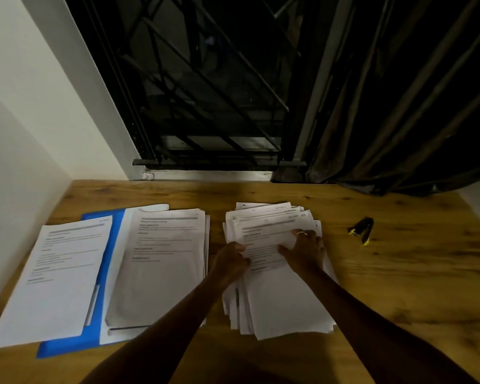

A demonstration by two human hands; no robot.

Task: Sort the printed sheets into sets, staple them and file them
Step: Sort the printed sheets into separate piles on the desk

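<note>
We see one wooden table [399, 273] filling the lower half of the frame, with one dark barred window [205, 79] and one dark curtain [399, 106] above it.

At the lower left lies one open blue folder [67, 349], the only container here. One set of printed sheets [58, 278] rests across its left side. A second, thicker stack [161, 267] lies just beside that, on a white leaf along the folder's right edge.

Right of centre, outside the folder and directly on the table, is a third group: one loose, fanned pile of sheets [286, 306]. That makes three groups of paper in all.

Two bare hands meet on this pile. The left hand [232, 259] curls its fingers round the left edge of the top sheet [263, 245], gripping it. The right hand [305, 250] lies flat on the same sheet, fingers spread, and wears one ring [301, 233].

At the centre right one small black and yellow stapler [362, 230] sits alone, apart from the pile.
</note>
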